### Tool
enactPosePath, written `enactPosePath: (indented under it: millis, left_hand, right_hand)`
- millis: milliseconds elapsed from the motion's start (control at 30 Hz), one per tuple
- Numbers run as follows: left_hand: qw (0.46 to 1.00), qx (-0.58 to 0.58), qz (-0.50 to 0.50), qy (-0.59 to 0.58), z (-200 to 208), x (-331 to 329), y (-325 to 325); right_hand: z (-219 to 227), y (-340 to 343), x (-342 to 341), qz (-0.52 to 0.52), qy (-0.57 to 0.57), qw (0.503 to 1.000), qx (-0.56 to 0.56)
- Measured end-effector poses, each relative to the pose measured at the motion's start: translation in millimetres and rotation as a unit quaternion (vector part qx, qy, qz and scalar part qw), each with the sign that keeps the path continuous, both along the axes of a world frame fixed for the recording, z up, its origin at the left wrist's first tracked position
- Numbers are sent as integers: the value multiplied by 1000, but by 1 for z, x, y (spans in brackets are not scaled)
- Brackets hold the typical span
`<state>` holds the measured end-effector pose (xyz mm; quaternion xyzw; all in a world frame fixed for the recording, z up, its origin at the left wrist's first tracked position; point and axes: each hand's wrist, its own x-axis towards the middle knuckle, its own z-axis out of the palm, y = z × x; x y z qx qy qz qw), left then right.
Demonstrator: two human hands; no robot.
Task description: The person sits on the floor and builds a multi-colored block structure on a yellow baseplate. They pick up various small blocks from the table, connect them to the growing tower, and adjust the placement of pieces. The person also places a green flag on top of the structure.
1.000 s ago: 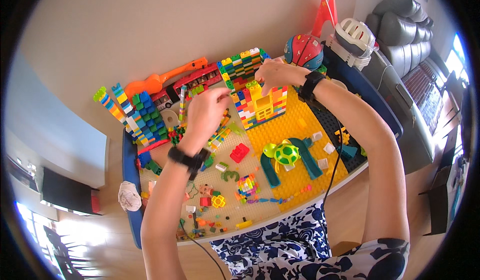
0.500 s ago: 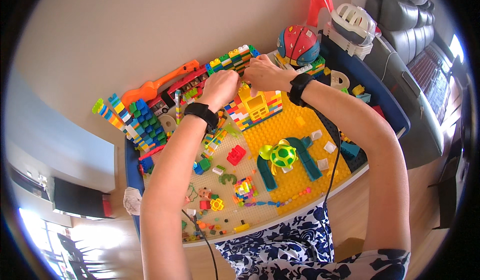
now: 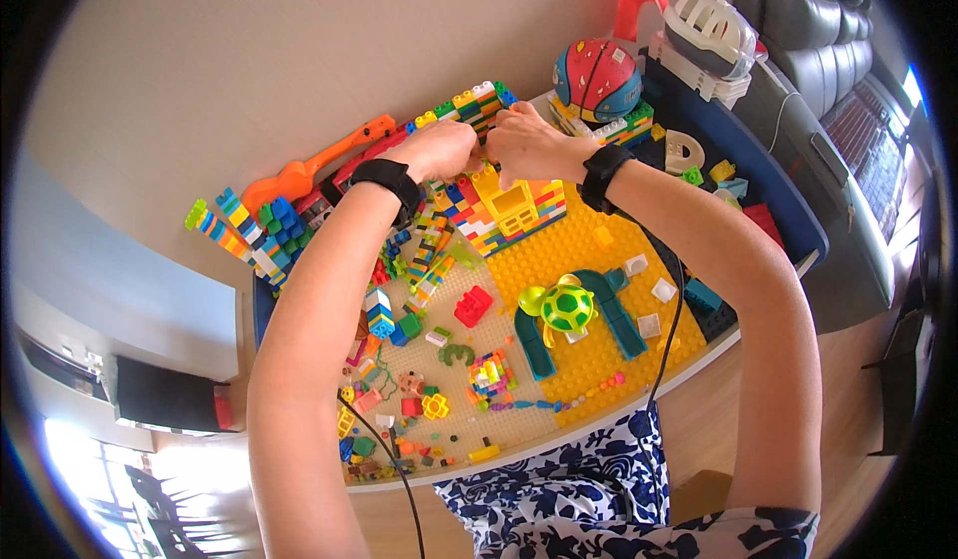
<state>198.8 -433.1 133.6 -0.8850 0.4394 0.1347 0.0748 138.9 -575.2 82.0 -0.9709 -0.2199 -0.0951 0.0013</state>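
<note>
Over the back of the table my left hand (image 3: 446, 150) and my right hand (image 3: 536, 147) face each other, a small gap between them. Both are above the building-block house (image 3: 507, 210), which has a yellow window frame in its front wall. Fingers on each hand are curled in, and whatever they pinch is too covered to name. Just behind them runs a long wall of coloured blocks (image 3: 469, 103). In front of the house, a green toy turtle (image 3: 567, 307) rests by a teal curved track (image 3: 624, 324) on the yellow studded baseplate (image 3: 589, 245).
A red and blue ball (image 3: 599, 78) sits at the back right. An orange toy guitar (image 3: 314, 165) leans by the wall, near block towers (image 3: 254, 245). Loose blocks, including a red one (image 3: 472, 305), lie across the beige baseplate. A black cable (image 3: 667, 344) hangs over the front edge.
My left wrist and forearm have swung a little outward to the left, uncovering a blue and white block stack. Both hands remain close together above the house.
</note>
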Motion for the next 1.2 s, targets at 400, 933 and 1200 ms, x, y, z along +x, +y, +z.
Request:
enactPosePath:
  millis: [400,933,1200]
  left_hand:
    - [994,-19,-86,-61,-2,-4,-1]
    - [988,-74,-92,-103,-15,-1,9]
    - [979,-130,-86,-132,4,11,19]
  right_hand:
    - [-2,0,4,-8,31,998,49]
    - [0,-1,2,-8,26,999,23]
    - [1,0,3,-3,38,999,14]
